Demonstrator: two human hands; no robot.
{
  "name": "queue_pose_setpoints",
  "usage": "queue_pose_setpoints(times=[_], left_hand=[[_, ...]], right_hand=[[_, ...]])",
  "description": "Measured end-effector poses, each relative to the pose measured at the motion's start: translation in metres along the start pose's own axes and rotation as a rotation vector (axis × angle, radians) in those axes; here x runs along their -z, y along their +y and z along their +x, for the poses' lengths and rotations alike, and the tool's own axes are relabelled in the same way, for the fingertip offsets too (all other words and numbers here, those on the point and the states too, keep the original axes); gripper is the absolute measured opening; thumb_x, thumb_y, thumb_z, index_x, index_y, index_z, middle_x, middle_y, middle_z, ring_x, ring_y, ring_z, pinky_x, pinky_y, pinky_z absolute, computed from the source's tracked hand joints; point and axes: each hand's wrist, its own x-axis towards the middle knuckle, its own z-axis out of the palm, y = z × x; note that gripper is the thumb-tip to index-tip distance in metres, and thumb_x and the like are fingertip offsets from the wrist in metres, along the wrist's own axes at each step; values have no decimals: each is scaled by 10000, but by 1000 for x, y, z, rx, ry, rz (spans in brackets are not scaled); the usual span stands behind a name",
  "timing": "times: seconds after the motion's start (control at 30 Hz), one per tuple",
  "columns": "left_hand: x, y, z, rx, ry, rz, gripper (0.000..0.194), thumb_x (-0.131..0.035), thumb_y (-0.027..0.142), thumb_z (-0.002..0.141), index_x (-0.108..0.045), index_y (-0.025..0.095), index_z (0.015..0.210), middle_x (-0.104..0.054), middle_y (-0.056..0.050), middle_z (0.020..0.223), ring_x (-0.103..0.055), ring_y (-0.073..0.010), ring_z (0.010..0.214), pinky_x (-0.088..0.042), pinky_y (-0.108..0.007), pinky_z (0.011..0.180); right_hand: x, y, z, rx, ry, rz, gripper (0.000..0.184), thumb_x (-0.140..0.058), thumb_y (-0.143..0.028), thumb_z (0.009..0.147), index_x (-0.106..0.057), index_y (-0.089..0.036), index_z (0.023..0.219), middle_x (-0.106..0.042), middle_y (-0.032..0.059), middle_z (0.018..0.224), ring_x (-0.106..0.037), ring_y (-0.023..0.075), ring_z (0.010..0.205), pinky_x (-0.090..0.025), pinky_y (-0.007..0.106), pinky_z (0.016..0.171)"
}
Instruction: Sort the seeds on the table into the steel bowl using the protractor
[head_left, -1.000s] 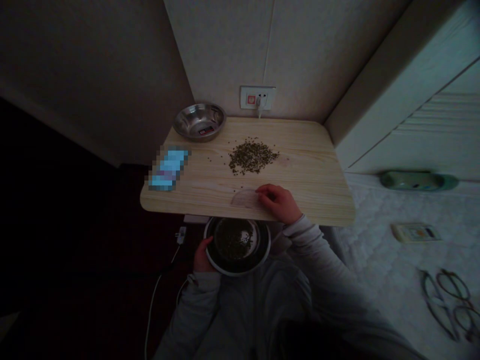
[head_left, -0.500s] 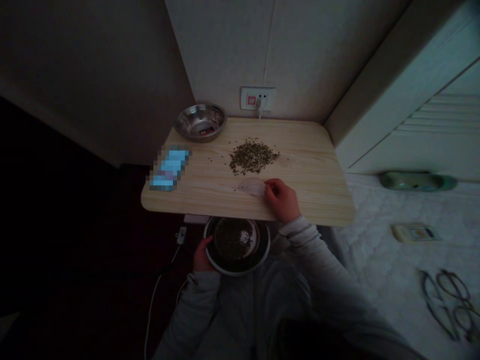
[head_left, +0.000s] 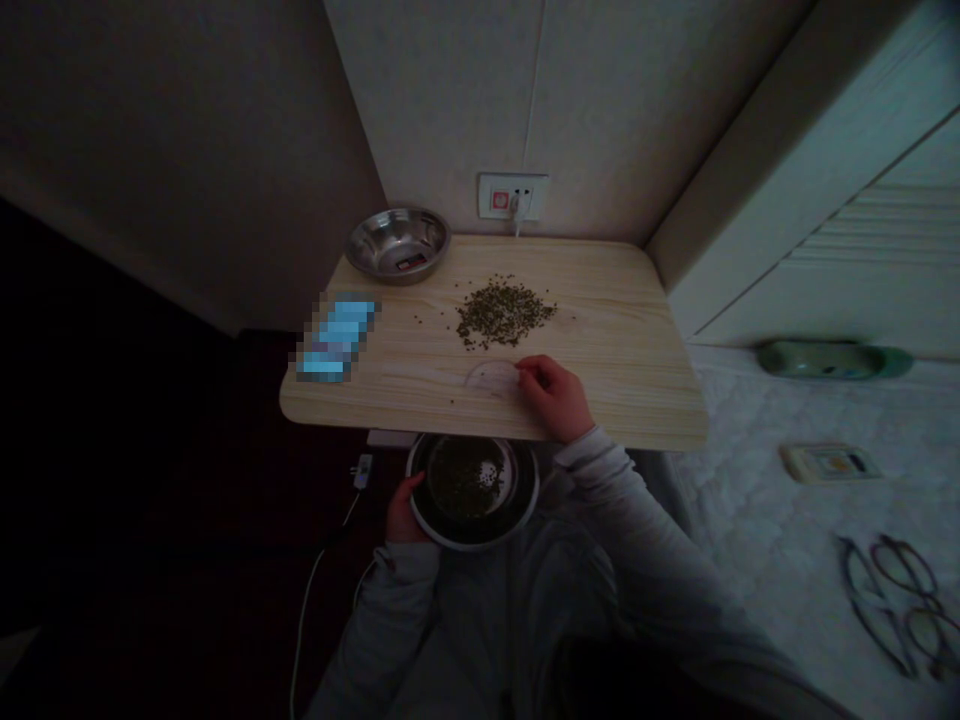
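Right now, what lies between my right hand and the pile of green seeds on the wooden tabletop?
In the head view, a pale translucent scraper lies there, touching your right hand and short of the seed pile.

Overall light: the room is dim, and the exposure is low and cool.
Brightest areas: the pale wooden tabletop [head_left: 600, 400] and the quilted mattress [head_left: 795, 430] are lit most strongly.
Shadow: the floor [head_left: 150, 520] is left near-black, its detail lost.
Glare: a soft highlight is caught on the steel bowl [head_left: 397, 245].
Sharpness: the pile of seeds [head_left: 502, 312] is rendered as grainy specks.
Edges: the walls are bowed by wide-angle distortion.
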Motion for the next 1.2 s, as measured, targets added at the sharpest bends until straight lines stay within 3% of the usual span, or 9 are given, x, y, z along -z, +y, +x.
queue_pose_setpoints(times=[0.47, 0.67, 0.87, 1.2], left_hand=[[1, 11, 1, -75, -3, -63, 306, -401, 126, 700, -623, 147, 490, -612, -49, 428, -616, -196, 703, -458, -292, 702], [-2, 14, -4, -57, 13, -57, 343, -359, 135, 725, -647, 110, 540, -661, -84, 553, -621, -205, 657, -457, -320, 713], [-3, 13, -6, -96, 22, -66, 369, -363, 118, 723, -613, 137, 453, -623, -65, 446, -619, -201, 686, -460, -300, 703], [0, 10, -2, -86, 19, -48, 289, -407, 130, 698, -628, 140, 511, -634, -50, 474, -618, -188, 683, -468, -280, 675]], right_hand=[[-25, -19, 1, 118, -84, 29, 223, -397, -265, 743, -558, -163, 861, -548, 4, 625, -473, 89, 545, -356, 201, 527], [-23, -21, 0, 194, -139, -4, 205, -415, -238, 731, -566, -158, 845, -543, 2, 605, -470, 86, 541, -350, 200, 536], [-24, -20, -1, 165, -106, 13, 221, -397, -256, 743, -558, -160, 859, -540, 2, 605, -467, 89, 543, -347, 198, 526], [-22, -22, 0, 190, -140, -33, 192, -427, -227, 714, -571, -168, 825, -546, -12, 583, -465, 87, 526, -348, 206, 556]])
